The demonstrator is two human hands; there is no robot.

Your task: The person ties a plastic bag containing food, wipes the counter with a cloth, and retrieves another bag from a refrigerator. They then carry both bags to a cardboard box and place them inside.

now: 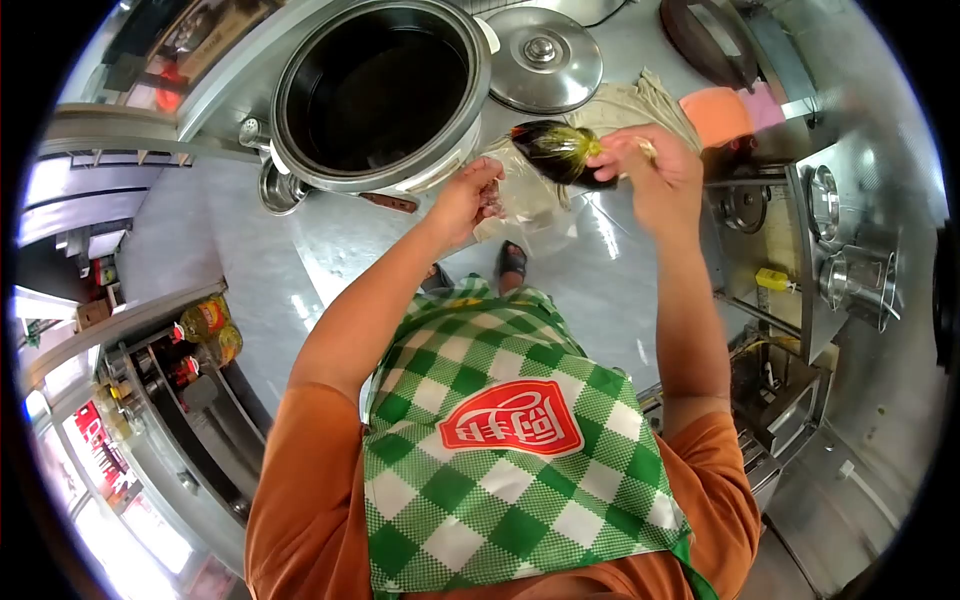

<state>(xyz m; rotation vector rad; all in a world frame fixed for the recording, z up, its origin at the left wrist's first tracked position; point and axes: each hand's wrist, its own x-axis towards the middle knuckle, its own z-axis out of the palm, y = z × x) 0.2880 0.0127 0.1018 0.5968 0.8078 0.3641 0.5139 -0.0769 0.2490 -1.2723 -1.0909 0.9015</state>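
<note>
My right hand (660,175) is closed around the gathered neck of a small clear plastic bag (555,150) with dark and yellow-green contents. The filled bag hangs out to the left of my fingers. Lower and to the left, my left hand (468,202) has its fingers pinched on the edge of an empty-looking clear plastic bag (530,195). That thin film spreads beneath the filled bag. Just beyond my left hand stands a large pot (478,90) with a pale outer wall and a very dark inside.
A steel lid (545,80) lies right of the pot. Past my right hand are a beige cloth (650,105) and an orange cloth (715,117). A metal ladle (281,190) is by the pot's left side. Shelves with steel pots (860,280) line the right.
</note>
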